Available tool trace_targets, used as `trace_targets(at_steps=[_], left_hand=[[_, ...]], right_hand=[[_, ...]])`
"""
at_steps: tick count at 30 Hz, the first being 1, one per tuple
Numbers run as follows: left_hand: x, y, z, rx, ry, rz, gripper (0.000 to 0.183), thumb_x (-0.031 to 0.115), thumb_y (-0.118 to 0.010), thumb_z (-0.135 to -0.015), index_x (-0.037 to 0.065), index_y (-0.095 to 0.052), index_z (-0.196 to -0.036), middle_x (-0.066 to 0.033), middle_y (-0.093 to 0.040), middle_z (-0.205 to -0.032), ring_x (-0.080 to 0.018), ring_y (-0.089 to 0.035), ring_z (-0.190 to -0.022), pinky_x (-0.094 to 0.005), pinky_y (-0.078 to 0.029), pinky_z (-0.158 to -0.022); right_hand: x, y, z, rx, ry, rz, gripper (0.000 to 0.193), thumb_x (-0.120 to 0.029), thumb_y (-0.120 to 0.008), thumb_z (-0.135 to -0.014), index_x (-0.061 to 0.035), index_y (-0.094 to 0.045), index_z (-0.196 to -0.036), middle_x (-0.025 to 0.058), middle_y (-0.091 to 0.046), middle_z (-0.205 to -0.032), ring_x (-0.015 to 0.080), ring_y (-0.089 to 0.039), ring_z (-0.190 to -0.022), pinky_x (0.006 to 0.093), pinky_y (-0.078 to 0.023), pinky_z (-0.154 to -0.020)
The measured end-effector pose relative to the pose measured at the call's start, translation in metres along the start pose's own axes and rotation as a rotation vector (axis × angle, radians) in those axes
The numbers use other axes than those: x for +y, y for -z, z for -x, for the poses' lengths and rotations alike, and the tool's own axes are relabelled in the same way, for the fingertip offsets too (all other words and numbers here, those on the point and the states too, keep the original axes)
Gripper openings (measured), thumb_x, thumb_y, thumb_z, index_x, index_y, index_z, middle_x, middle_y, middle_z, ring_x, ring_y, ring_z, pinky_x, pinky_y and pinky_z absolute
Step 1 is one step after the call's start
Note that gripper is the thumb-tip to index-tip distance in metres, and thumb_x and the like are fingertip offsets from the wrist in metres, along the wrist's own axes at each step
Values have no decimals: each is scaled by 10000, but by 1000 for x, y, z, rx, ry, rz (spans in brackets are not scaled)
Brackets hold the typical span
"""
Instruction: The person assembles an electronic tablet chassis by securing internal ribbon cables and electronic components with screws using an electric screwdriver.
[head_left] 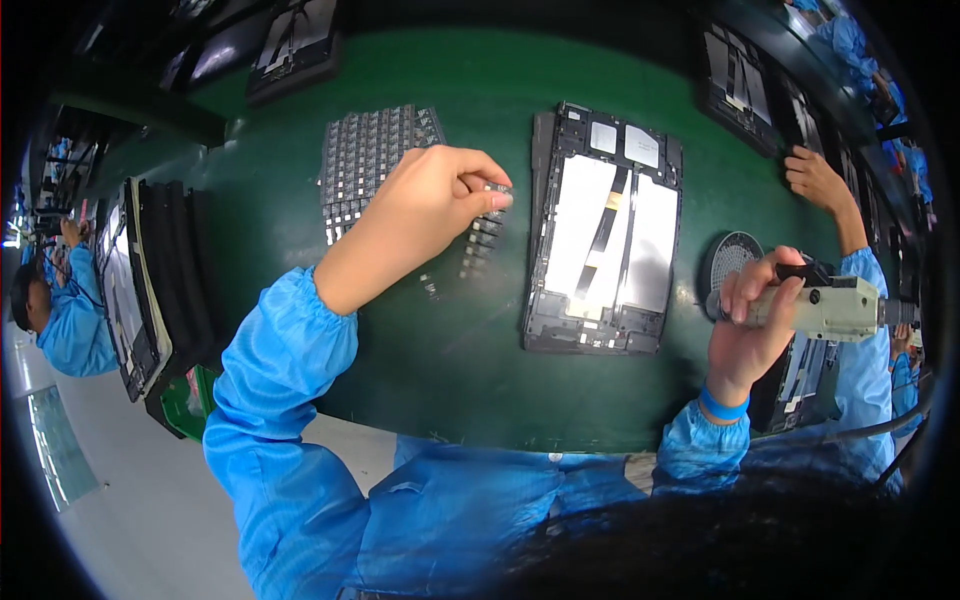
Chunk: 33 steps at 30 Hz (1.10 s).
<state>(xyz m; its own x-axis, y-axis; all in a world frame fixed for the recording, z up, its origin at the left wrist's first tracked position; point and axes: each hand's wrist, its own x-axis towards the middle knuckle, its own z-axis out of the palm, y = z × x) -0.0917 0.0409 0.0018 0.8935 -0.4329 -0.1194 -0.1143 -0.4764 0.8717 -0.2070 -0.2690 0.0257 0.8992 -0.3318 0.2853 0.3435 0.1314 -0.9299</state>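
Observation:
My left hand (415, 205) is closed in a pinch on a short strip of small dark parts (481, 245), which hangs from its fingertips above the green table. Behind that hand lies a grey sheet (360, 150) covered with rows of similar small pieces. My right hand (752, 325), a blue band at its wrist, is wrapped round a cream electric screwdriver (840, 310) lying sideways in the grip. A round black dish (730, 255) sits beside it, partly hidden. Between my hands rests an opened tablet housing (603, 230) with white battery cells, lying flat on another dark panel.
Stacked tablet housings (135, 290) stand at the left edge, above a green bin (187, 400). More housings (740, 85) lie at the far right, and another (293, 45) at the far left. A co-worker's hand (820, 185) reaches in from the right. A cable (880, 428) runs at lower right.

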Motion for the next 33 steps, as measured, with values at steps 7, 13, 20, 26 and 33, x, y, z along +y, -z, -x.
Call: trace_targets(at_steps=[7,13,20,26,33], left_hand=[[-1,-6,-11,59,-193,-419,156,39,-760,-762,7,-707,-905,-110,-598,-770,-210,-574,-698,-345,-473,-653],[24,0,-4,15,-102,-205,109,18,-725,-779,-17,-689,-875,-161,-659,-816,-326,-626,-743,-386,-490,-657],[1,-1,8,256,-356,-525,127,-16,-684,-793,6,-730,-909,-138,-666,-847,-326,-646,-771,-394,-529,-706],[-5,3,17,145,-445,-920,143,9,-652,-812,21,-714,-941,-97,-650,-882,-300,-614,-781,-386,-525,-732],[9,17,8,99,-737,-954,183,-15,-674,-802,-4,-655,-983,-68,-641,-878,-217,-637,-768,-331,-529,-726]], right_hand=[[4,-2,-1,12,-23,-16,359,-351,-471,-1047,-48,-494,-1238,-10,-456,-773,56,-365,-567,239,-312,-552],[1,-2,-3,-46,7,-37,361,-352,-462,-1050,-44,-504,-1232,-9,-454,-771,60,-357,-561,245,-315,-551],[2,-6,2,-94,2,-83,347,-352,-464,-1050,-57,-516,-1226,-13,-453,-768,56,-353,-559,241,-312,-552],[2,-12,3,-86,1,-71,340,-355,-465,-1048,-67,-512,-1223,-18,-449,-765,56,-350,-559,241,-309,-552],[2,-15,4,-49,-2,-62,335,-357,-469,-1045,-67,-520,-1205,-21,-442,-755,54,-350,-558,241,-307,-551]])
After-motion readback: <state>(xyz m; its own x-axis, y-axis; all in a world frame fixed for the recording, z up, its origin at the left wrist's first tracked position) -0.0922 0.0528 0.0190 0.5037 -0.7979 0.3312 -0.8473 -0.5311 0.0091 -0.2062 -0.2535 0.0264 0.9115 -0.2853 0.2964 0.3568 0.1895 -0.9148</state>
